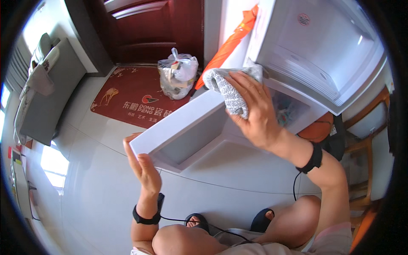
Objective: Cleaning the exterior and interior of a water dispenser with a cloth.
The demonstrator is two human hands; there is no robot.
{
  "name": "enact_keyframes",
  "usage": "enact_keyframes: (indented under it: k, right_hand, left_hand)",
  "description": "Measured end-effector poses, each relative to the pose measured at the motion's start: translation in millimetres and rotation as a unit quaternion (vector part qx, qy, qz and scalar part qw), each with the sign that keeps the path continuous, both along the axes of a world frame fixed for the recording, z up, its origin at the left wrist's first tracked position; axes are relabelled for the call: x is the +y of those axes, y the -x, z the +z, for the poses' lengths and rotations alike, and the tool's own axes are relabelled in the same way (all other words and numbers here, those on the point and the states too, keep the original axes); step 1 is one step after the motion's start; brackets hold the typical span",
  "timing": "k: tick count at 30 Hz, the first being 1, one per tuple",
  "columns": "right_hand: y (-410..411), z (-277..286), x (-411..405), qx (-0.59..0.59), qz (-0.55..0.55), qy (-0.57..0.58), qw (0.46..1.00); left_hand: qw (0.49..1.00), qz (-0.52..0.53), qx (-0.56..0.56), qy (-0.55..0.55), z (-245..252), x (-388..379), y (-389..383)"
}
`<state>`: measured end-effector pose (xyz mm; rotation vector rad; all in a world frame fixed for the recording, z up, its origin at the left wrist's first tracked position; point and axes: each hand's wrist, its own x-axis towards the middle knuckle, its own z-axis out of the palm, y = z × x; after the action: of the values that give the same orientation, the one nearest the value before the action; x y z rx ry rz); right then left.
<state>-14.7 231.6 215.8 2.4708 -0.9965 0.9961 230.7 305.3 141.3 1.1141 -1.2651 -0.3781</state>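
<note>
My left hand (pixel 145 170) holds the near left corner of a white appliance door (pixel 178 122), fingers behind it and thumb in front. The door stands swung outward over the floor, its recessed inner face partly showing. In my right hand (pixel 255 111) is a folded grey-and-white cloth (pixel 232 95), at the far end of the door's top edge, by the hinge side. Above and to the right, a larger white door or lid with a moulded inner panel (pixel 306 57) stands open. Behind my right hand, the lower compartment (pixel 287 108) holds something colourful, partly hidden.
A tied plastic bag of rubbish (pixel 178 76) stands on a red doormat (pixel 127 95). An orange furled umbrella (pixel 226 47) leans beside the appliance. Wooden chairs (pixel 366 153) and a brown round object (pixel 318 127) are at the right; a grey sofa (pixel 54 86) is at the left.
</note>
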Motion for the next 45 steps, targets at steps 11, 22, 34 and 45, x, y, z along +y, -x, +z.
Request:
enact_keyframes:
  k: [11, 22, 34, 45]
  right_hand:
    - [-125.4, -33.0, 37.3, -0.046, 0.158, 0.078, 0.983]
    - [13.5, -100.1, -18.2, -0.559, -0.076, 0.086, 0.821]
    - [8.5, -97.9, -14.6, -0.695, -0.105, 0.045, 0.71]
    - [82.6, -99.1, -48.0, -0.519, -0.292, 0.25, 0.764]
  left_hand:
    - [0.897, -0.158, 0.411, 0.033, -3.2, 8.1, 2.3]
    - [0.977, 0.013, 0.211, 0.029, -13.5, -7.1, -3.5]
    - [0.975, 0.133, 0.179, -0.007, -31.3, -0.2, -14.0]
    - [0.939, -0.168, 0.294, 0.061, -56.9, 21.5, -38.9]
